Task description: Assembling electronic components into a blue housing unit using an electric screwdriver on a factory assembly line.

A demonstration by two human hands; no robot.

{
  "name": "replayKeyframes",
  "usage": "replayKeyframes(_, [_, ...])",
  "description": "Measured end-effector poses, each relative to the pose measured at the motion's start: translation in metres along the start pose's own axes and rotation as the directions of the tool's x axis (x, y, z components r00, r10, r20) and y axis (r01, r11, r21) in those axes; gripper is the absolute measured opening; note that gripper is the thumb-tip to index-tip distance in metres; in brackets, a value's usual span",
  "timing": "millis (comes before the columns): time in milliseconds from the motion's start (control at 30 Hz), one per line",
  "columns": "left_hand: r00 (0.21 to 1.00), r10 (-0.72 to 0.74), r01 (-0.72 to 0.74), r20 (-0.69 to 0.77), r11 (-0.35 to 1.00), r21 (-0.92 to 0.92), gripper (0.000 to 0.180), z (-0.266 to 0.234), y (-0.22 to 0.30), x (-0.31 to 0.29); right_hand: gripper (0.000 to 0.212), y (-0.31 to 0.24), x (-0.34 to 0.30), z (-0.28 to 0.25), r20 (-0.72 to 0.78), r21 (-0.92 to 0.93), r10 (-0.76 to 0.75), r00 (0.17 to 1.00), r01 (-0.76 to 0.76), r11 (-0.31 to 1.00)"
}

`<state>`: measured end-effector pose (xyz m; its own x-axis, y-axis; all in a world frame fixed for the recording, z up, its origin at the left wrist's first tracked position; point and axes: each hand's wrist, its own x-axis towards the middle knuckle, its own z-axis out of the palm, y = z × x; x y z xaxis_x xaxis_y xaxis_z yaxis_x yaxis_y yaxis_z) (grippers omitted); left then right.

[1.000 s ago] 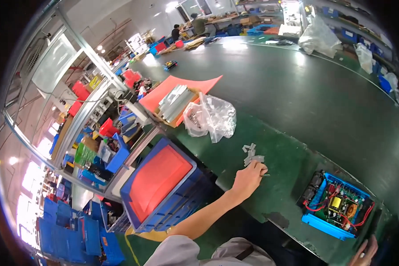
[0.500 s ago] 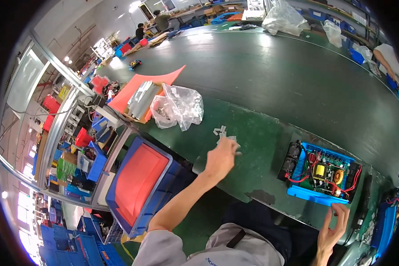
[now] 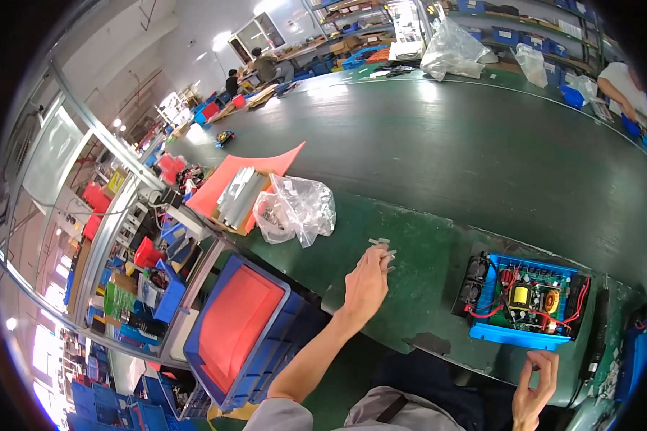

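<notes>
Small pale-grey metal strips (image 3: 381,242) lie on the green work surface at my left hand's fingertips. My left hand (image 3: 366,286) is closed over them, with some strips poking out past its fingers. How many it grips is hidden. To the right stands a blue metal case (image 3: 514,335) without a lid, showing a circuit board (image 3: 535,296) with a yellow transformer, a copper coil and red wires. Two black fans (image 3: 473,284) sit at its left end. My right hand (image 3: 535,391) hovers just below the case's near edge, loosely curled, fingers apart and nothing visible in them.
Left of the strips are clear plastic bags (image 3: 305,208) of small parts and a box of grey metal profiles (image 3: 239,197). A blue crate (image 3: 284,327) with red sheets stands nearer me. Beyond runs a dark conveyor belt (image 3: 438,136). Another blue unit (image 3: 636,352) lies far right.
The view has tilted up, so the bench sits lower in the picture. My left hand has closed in on the small strips, and fewer of them show loose. My right hand stays near the case.
</notes>
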<state>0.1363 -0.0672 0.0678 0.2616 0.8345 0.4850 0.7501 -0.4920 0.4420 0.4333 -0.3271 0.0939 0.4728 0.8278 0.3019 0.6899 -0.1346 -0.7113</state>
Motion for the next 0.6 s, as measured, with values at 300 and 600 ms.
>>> replayKeyframes(300, [0.842, 0.323, 0.170, 0.432, 0.601, -0.781, 0.023, 0.007, 0.156, -0.052, 0.023, -0.041, 0.020, 0.039, 0.058, 0.500, -0.056, 0.997, 0.019, 0.866])
replayKeyframes(600, [0.949, 0.177, 0.117, 0.263, 0.575, -0.810, 0.042, 0.022, 0.159, -0.044, 0.013, -0.010, 0.006, 0.025, 0.237, 0.569, 0.183, 0.954, -0.290, 0.769])
